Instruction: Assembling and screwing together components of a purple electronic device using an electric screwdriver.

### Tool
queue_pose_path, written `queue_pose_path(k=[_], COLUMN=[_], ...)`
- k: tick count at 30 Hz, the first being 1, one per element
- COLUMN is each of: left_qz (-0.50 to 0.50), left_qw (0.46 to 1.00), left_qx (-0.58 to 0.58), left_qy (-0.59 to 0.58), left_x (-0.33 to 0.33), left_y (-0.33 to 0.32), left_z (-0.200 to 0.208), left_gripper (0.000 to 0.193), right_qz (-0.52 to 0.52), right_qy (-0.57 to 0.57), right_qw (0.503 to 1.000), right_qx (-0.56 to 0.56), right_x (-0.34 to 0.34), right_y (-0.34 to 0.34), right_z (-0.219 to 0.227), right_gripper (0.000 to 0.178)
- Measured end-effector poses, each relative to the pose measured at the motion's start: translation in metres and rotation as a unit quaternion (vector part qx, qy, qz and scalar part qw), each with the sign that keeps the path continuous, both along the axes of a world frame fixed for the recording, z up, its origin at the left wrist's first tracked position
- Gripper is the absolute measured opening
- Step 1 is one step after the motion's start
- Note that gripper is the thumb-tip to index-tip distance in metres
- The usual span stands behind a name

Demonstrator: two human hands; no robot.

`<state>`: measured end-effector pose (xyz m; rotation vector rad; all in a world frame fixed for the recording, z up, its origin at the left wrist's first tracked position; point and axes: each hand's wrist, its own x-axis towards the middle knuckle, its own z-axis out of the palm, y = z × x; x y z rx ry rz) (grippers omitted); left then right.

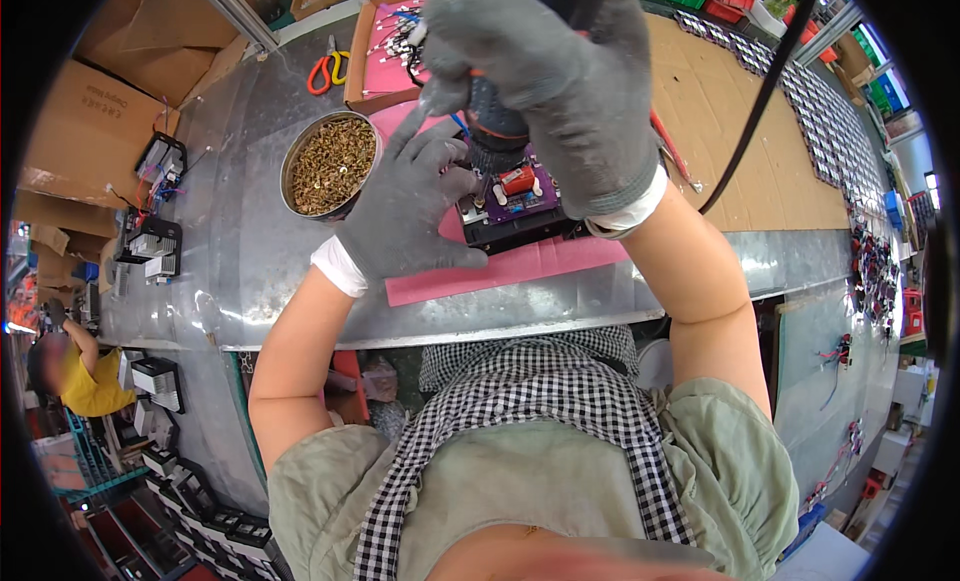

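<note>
My right hand, in a grey glove, is wrapped round a black and orange power screwdriver. The tool points down at an open black-cased electronic unit with a purple circuit board and a red component on top. My left hand, also gloved, lies at the unit's left side with its fingers apart. Its fingertips are close to the tool's nose, whose tip is hidden. Under the unit lies a pink mat. Just left of my left hand stands a round metal bowl full of small brass-coloured screws.
Scissors with red and yellow handles lie beyond the bowl. Behind the unit is a box of wired connectors. Cardboard covers the right side, crossed by a hanging black cable. Black-cased units stand left; another person sits farther left.
</note>
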<state>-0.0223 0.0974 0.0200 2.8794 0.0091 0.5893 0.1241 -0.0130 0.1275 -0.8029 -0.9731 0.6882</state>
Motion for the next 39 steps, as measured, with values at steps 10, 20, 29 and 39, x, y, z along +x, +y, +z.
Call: queue_pose_path(k=[10,20,29,39], left_qz=[-0.009,-0.010,0.012,-0.005], left_qw=[0.994,0.979,0.977,0.988], left_qx=[-0.112,-0.199,-0.213,-0.143], left_qy=[-0.019,-0.032,0.009,-0.054], left_x=[0.003,-0.005,-0.008,-0.006], left_y=[0.000,-0.001,-0.005,-0.005], left_z=[-0.017,-0.026,-0.010,-0.029], left_gripper=[0.054,0.058,0.061,0.056], right_qz=[-0.028,0.020,0.024,0.058], right_qy=[-0.179,0.033,-0.018,-0.034], right_qw=[0.982,0.989,0.999,0.997], right_qx=[0.051,-0.141,-0.042,-0.024], right_x=[-0.006,-0.006,-0.017,-0.017], right_y=[0.018,0.003,0.014,0.017], right_z=[-0.004,0.018,0.006,0.001], right_gripper=[0.025,0.025,0.027,0.033])
